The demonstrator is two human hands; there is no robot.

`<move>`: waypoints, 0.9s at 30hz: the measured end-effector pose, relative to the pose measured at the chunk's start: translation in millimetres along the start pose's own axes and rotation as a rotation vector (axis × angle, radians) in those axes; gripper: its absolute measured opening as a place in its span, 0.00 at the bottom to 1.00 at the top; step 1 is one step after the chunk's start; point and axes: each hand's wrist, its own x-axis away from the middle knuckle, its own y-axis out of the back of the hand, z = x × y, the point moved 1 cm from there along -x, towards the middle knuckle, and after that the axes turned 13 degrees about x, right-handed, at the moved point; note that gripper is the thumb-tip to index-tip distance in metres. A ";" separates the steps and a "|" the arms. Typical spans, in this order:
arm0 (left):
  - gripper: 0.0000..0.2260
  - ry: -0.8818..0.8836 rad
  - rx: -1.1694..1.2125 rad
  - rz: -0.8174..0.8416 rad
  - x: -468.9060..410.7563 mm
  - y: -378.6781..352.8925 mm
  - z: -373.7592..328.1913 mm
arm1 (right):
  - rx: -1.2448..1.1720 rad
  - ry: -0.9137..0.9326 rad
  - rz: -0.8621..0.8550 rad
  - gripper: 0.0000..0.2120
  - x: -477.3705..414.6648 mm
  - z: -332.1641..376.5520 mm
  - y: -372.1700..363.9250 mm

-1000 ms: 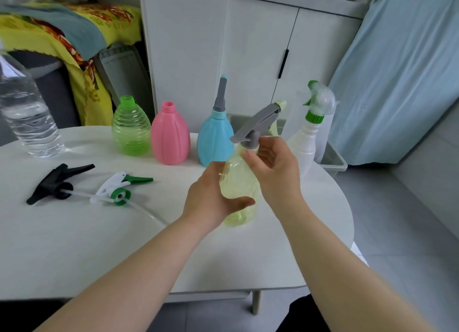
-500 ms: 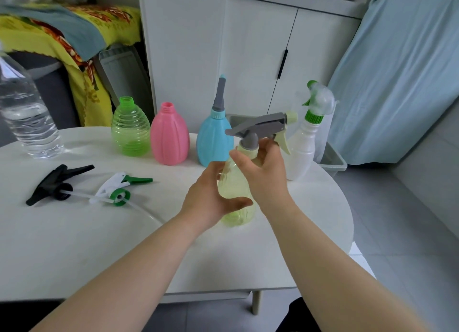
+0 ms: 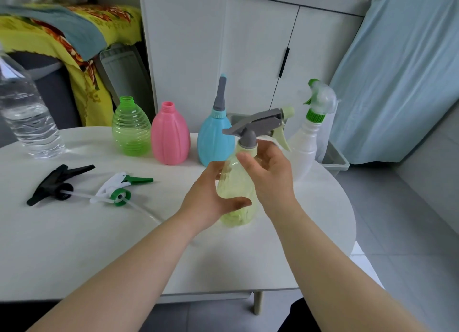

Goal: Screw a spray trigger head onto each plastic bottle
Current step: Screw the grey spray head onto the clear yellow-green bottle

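A pale yellow bottle (image 3: 236, 190) stands on the white table (image 3: 74, 244), and my left hand (image 3: 208, 195) grips its body from the left. A grey spray head (image 3: 258, 119) sits on its neck with the nozzle pointing right. My right hand (image 3: 270, 175) curls round the collar, thumb in front and fingers behind. Behind stand an uncapped green bottle (image 3: 130, 130), an uncapped pink bottle (image 3: 170, 138), a blue bottle (image 3: 214, 138) with a grey head, and a white bottle (image 3: 304, 145) with a green-collared head. A black spray head (image 3: 53, 182) and a white-green spray head (image 3: 119, 185) lie loose at the left.
A clear water bottle (image 3: 27, 115) stands at the table's far left. A grey bin (image 3: 335, 158) sits on the floor past the right edge, beside white cupboards and a blue cloth. The table's rounded edge runs close on the right.
The grey spray head has turned on the yellow bottle, its nozzle swinging from up and away to pointing right. My right hand's hold at the collar has loosened slightly. The left hand stayed put.
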 end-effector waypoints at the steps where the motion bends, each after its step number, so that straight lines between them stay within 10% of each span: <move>1: 0.31 -0.007 -0.008 -0.002 0.3 -0.5 -0.1 | 0.023 -0.003 -0.040 0.13 1.0 0.1 -3.1; 11: 0.28 -0.023 0.022 0.009 0.5 -0.6 -2.3 | -0.071 -0.058 0.200 0.21 9.0 -6.8 9.1; 22: 0.29 -0.060 0.007 -0.002 -1.6 -0.5 1.4 | -0.019 -0.035 -0.107 0.12 1.5 2.5 -5.0; 27: 0.32 -0.068 -0.031 -0.008 -0.8 -3.3 0.3 | 0.106 0.005 0.029 0.08 -2.2 6.9 -4.2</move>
